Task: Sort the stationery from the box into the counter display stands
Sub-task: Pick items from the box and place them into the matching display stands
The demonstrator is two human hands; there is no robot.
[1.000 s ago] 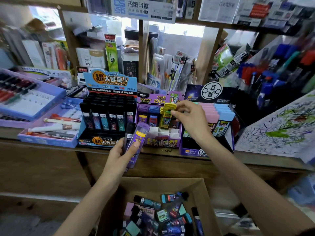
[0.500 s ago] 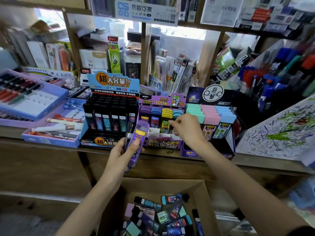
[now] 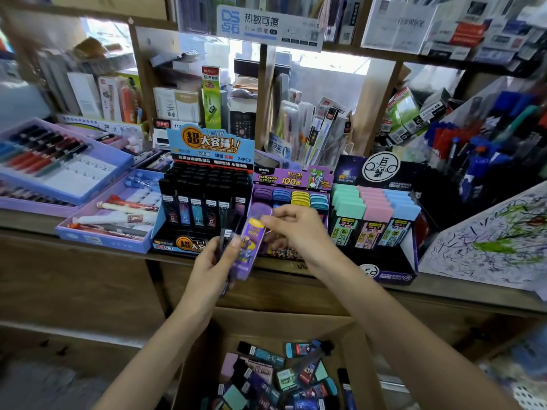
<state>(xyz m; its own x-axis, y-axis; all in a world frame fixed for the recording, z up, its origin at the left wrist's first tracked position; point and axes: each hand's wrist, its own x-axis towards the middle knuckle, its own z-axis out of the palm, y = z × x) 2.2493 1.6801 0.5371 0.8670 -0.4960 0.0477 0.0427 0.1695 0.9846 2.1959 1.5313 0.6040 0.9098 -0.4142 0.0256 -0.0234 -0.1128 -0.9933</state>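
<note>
Cluttered shop counter (image 3: 444, 294), display stands (image 3: 291, 179) along its front edge, cardboard box (image 3: 281, 324) of mixed cases below, and the left hand (image 3: 207, 264) grips a purple lead case (image 3: 250, 250) upright while the right hand (image 3: 299, 232) pinches its top, likely to slot it.

left hand (image 3: 212, 261) gripping, right hand (image 3: 296, 229) pinching
</note>
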